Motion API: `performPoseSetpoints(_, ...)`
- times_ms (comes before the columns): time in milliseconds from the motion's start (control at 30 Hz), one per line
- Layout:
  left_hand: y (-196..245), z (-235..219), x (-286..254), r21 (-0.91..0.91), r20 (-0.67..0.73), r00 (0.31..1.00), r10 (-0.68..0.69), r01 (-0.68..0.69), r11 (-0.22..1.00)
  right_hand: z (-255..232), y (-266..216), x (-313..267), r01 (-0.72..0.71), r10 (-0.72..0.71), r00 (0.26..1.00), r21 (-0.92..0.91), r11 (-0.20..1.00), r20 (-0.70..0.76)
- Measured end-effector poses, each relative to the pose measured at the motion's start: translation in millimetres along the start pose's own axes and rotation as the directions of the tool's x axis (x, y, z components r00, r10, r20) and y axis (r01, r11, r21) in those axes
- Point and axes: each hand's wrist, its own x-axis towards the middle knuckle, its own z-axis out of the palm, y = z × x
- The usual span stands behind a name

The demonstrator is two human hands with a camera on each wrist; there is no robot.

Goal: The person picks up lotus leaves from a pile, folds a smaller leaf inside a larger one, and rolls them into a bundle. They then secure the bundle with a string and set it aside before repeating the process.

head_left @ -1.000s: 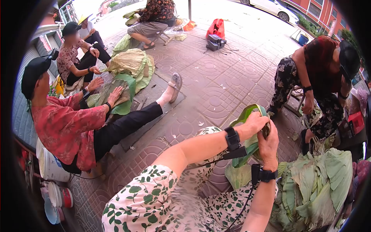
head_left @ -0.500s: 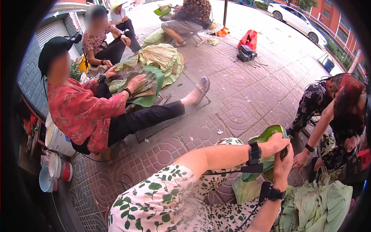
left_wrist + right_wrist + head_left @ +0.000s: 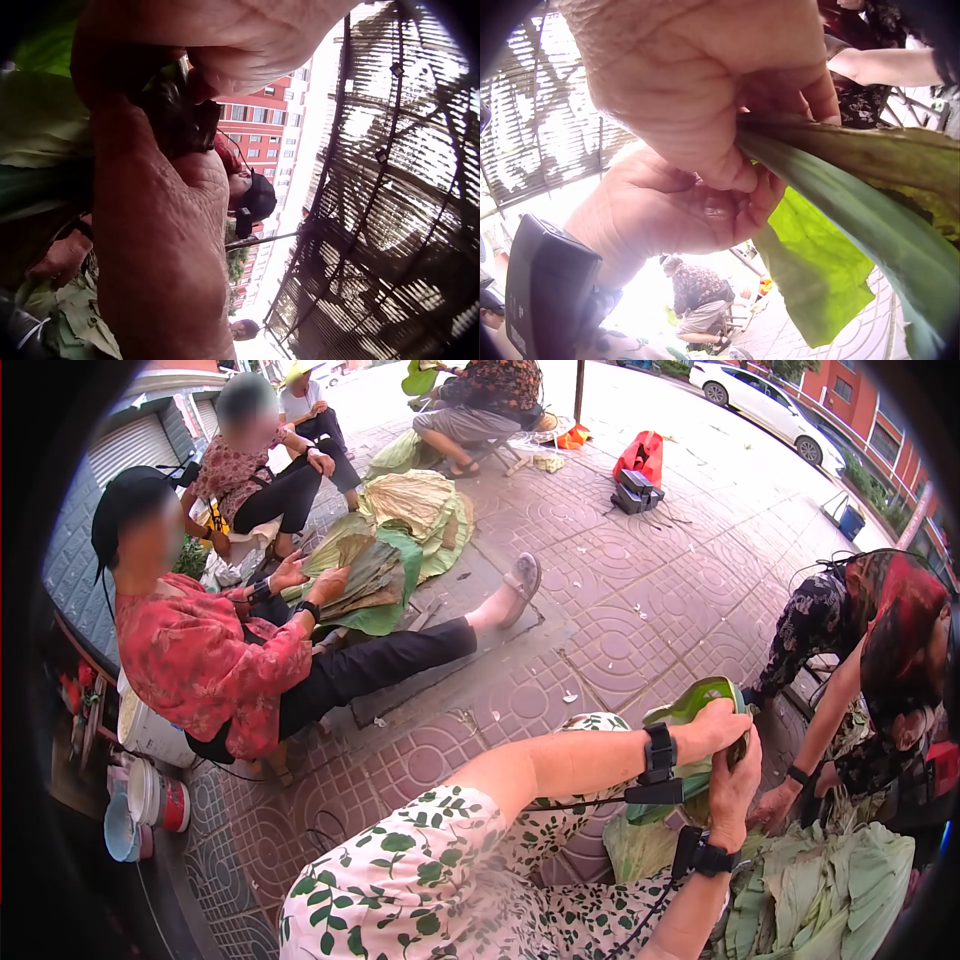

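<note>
Both hands work at the gathered end of a bundle of large green leaves (image 3: 700,700). The left hand (image 3: 712,730) pinches the leaves near that end with curled fingers. Close below it in the head view, the right hand (image 3: 735,780) grips the bundle. In the right wrist view the right hand (image 3: 705,82) lies over the leaf end, and the left hand (image 3: 682,214) meets it from below. A smooth green leaf (image 3: 855,210) and a browned one (image 3: 870,154) fan out from the grip. In the left wrist view the dark gathered end (image 3: 180,116) shows between both hands.
A pile of pale green leaves (image 3: 820,890) lies at the lower right, where a bending person's hand (image 3: 775,805) reaches beside it. A seated person in a red shirt (image 3: 190,660) handles leaves (image 3: 370,580) at left. Buckets (image 3: 155,790) stand at lower left.
The head view has turned left, so the scene shifts right. Both hands keep hold of the leaf bundle. The person at right has bent lower, and the red-shirted person's hands have moved.
</note>
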Motion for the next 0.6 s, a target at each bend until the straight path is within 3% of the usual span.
performPoseSetpoints(600, 4.4, 0.1, -2.3, 0.016, -0.001, 1.000, -0.012, 0.012, 1.000, -2.1, -2.6, 0.1, -0.026, 0.026, 1.000, 0.005, 1.000, 0.001)
